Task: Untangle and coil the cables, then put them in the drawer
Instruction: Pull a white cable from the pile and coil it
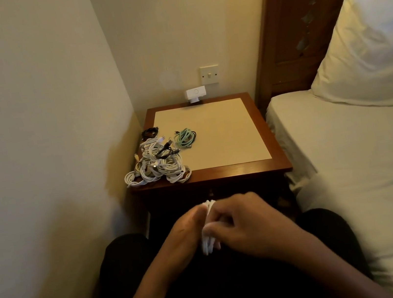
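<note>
Where nightstand (pixel 232 170) meets wall (pixel 29 110), cables (pixel 156 163) (mostly white) lie heaped.

A short white cable (pixel 208 242), folded into a tight bundle, is pinched between the left hand (pixel 186 229) and right hand (pixel 244 221) at lower centre of the frame. Its loops poke out above and below the fingers.

A loose pile of white cables (pixel 157 169) sits on the tabletop's (pixel 213 133) near left corner, with a dark cable (pixel 165 152) tangled on top. Just behind it lie a coiled teal cable (pixel 185 137) and a small black cable (pixel 149 132).

The drawer (pixel 235 190) front lies in shadow under the tabletop edge.
</note>
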Demonstrator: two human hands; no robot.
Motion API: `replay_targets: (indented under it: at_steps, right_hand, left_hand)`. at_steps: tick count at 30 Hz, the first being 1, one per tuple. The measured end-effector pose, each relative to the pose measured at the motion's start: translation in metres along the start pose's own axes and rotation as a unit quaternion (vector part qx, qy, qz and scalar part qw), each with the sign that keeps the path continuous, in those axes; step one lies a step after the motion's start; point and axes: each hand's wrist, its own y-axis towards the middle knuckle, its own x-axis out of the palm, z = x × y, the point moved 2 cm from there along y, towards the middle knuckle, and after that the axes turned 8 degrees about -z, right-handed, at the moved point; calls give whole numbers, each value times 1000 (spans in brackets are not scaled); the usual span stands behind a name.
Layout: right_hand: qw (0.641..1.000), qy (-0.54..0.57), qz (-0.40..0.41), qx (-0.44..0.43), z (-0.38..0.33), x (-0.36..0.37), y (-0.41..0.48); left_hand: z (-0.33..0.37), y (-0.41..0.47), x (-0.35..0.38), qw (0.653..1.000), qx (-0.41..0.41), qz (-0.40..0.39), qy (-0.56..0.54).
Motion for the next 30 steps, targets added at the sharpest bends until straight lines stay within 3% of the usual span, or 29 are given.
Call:
replay_targets:
  at_steps: [4,10,13,17,22,25,27,30]
  right_hand:
    - [996,55,58,-27,22,-24,13]
    - [972,195,121,-47,70,-23,21]
    - [982,129,137,-15,108,-27,27]
    - [982,52,171,68,160,-47,35]
    - [953,42,239,182,210,-73,21]
    - [954,29,185,233,230,-65,16]
    - [959,10,107,260,233,-53,18]
    - [973,-57,-1,224,208,-44,25]
  left_hand:
    - [9,-22,4,994,14,-74,-75]
    - [37,-32,-8,990,90,-75,-74]
    - [49,-38,-35,983,120,-20,-138]
    - [67,-44,-80,977,164,38,-135]
    - [77,-61,-139,882,263,180,-348]
    - [75,-50,-135,897,230,199,-321]
    - [74,-40,-118,923,209,157,-281]
    - [69,-26,-97,959,179,79,-207]
